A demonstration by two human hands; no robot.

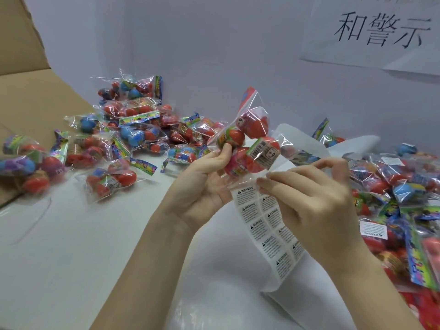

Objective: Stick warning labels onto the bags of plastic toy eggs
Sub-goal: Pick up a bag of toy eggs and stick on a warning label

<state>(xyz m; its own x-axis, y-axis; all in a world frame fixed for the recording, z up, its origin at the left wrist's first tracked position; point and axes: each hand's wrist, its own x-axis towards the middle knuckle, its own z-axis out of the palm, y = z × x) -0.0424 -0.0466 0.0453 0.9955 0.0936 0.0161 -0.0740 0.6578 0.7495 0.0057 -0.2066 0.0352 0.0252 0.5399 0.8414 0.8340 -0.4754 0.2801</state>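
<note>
Bags of toy eggs (123, 129) lay heaped left of the left hand (202, 184), whose curled fingers gripped one bag (247, 144) above the palm. Just right, the right hand (316, 196) pinched the label sheet (266, 225) at its top edge; labelled bags (392, 198) lay beyond.

Packing workroom: heaped toy-egg bags (133, 129), cardboard carton (28, 96), wall notice (381, 29).
</note>
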